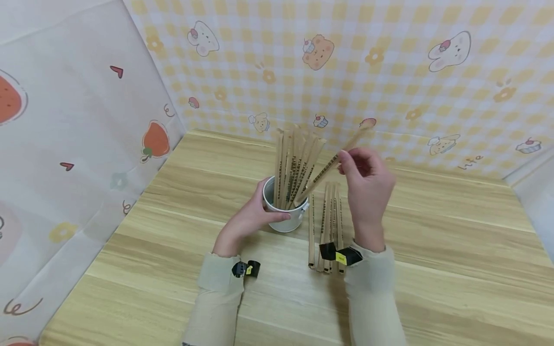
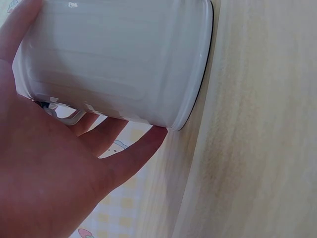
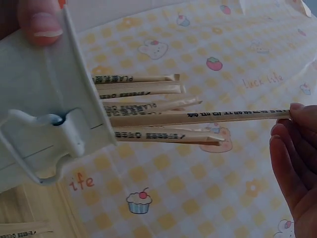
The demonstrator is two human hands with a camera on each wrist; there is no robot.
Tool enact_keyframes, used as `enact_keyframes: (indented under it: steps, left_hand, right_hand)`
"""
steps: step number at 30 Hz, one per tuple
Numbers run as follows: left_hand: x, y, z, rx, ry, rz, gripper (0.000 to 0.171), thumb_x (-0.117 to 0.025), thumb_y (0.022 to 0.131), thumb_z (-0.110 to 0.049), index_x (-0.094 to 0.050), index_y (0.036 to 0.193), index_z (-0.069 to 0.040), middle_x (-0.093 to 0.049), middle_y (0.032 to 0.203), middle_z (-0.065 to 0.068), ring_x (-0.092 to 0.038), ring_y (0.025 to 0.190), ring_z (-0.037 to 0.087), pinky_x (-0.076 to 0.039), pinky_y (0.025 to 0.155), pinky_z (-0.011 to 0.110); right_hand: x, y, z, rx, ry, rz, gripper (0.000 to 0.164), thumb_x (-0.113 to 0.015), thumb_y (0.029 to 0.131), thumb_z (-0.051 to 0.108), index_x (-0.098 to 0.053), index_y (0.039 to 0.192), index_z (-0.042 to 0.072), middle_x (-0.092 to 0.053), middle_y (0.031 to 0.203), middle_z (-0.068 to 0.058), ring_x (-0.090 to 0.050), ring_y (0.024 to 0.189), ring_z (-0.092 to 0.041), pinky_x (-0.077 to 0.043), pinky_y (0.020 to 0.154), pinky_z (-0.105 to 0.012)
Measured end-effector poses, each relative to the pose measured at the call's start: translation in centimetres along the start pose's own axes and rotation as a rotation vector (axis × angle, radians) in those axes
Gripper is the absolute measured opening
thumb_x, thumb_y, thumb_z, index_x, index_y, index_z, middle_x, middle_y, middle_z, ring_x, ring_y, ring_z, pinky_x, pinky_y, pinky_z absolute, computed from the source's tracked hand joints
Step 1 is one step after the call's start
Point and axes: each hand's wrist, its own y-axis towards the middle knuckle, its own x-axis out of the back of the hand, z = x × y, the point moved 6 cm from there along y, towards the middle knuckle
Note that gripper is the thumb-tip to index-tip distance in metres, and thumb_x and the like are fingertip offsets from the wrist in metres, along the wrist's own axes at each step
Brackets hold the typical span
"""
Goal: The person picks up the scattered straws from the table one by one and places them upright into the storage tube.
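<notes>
A small white metal bucket [image 1: 286, 222] stands on the table, holding several paper-wrapped straws [image 1: 294, 166] printed with dark lettering. My left hand [image 1: 248, 218] grips the bucket from its left side, thumb across the front; the left wrist view shows the fingers around the bucket wall [image 2: 114, 54]. Between thumb and fingertips, my right hand [image 1: 368, 178] pinches one wrapped straw [image 1: 325, 169], tilted, its lower end inside the bucket's rim. In the right wrist view that straw [image 3: 237, 115] runs from the bucket's mouth to the right hand [image 3: 297, 158].
Several more wrapped straws [image 1: 331, 221] lie on the wooden table [image 1: 454, 240] just right of the bucket, close to the right wrist. Behind the table hangs a yellow checked cloth [image 1: 389, 29]; a pale printed cloth [image 1: 86, 144] covers the left side.
</notes>
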Motion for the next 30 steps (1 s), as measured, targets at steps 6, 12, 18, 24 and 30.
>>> enact_keyframes:
  steps: [6, 12, 18, 24, 30]
  left_hand:
    - [0.0, 0.0, 0.0, 0.006, 0.000, -0.002, 0.096, -0.077, 0.069, -0.014, -0.011, 0.139, -0.017, -0.031, 0.133, 0.009, -0.040, 0.116, 0.027, -0.038, 0.093, 0.038]
    - [0.0, -0.1, -0.1, 0.006, -0.024, 0.007, 0.096, -0.076, 0.069, -0.013, -0.010, 0.139, -0.018, -0.031, 0.133, 0.009, -0.039, 0.117, 0.027, -0.036, 0.094, 0.039]
    - [0.0, -0.1, -0.1, 0.006, -0.024, 0.010, 0.096, -0.076, 0.070, -0.013, -0.010, 0.140, -0.018, -0.030, 0.134, 0.008, -0.039, 0.117, 0.026, -0.036, 0.095, 0.039]
    - [0.1, -0.1, -0.2, -0.006, -0.025, 0.009, 0.096, -0.076, 0.070, -0.012, -0.010, 0.139, -0.016, -0.031, 0.133, 0.009, -0.038, 0.117, 0.026, -0.036, 0.095, 0.039]
    - [0.0, -0.1, -0.2, -0.005, -0.025, 0.011, 0.095, -0.076, 0.070, -0.012, -0.010, 0.139, -0.017, -0.031, 0.133, 0.009, -0.038, 0.117, 0.027, -0.036, 0.094, 0.039]
  right_hand:
    - [-1.7, -0.3, -2.7, -0.012, -0.091, 0.119, 0.023, -0.068, 0.079, 0.023, -0.064, 0.084, 0.001, -0.066, 0.075, -0.006, -0.060, 0.063, -0.012, -0.047, 0.057, -0.019]
    - [-2.7, -0.5, -4.7, 0.000, -0.172, 0.201, 0.028, -0.066, 0.079, 0.035, -0.065, 0.085, 0.007, -0.065, 0.073, 0.002, -0.059, 0.063, -0.007, -0.047, 0.057, -0.021]
    - [-3.5, -0.8, -5.6, -0.030, -0.257, 0.309, 0.026, -0.065, 0.080, 0.037, -0.065, 0.084, 0.011, -0.063, 0.071, 0.006, -0.057, 0.063, -0.005, -0.046, 0.057, -0.022]
    - [-4.1, -1.0, -6.4, -0.033, -0.331, 0.406, 0.024, -0.065, 0.080, 0.035, -0.066, 0.084, 0.012, -0.064, 0.074, 0.004, -0.058, 0.066, -0.007, -0.047, 0.060, -0.025]
    - [-4.2, -1.3, -7.1, -0.110, -0.378, 0.489, 0.028, -0.062, 0.081, 0.039, -0.064, 0.086, 0.012, -0.064, 0.078, 0.002, -0.058, 0.070, -0.010, -0.047, 0.065, -0.028]
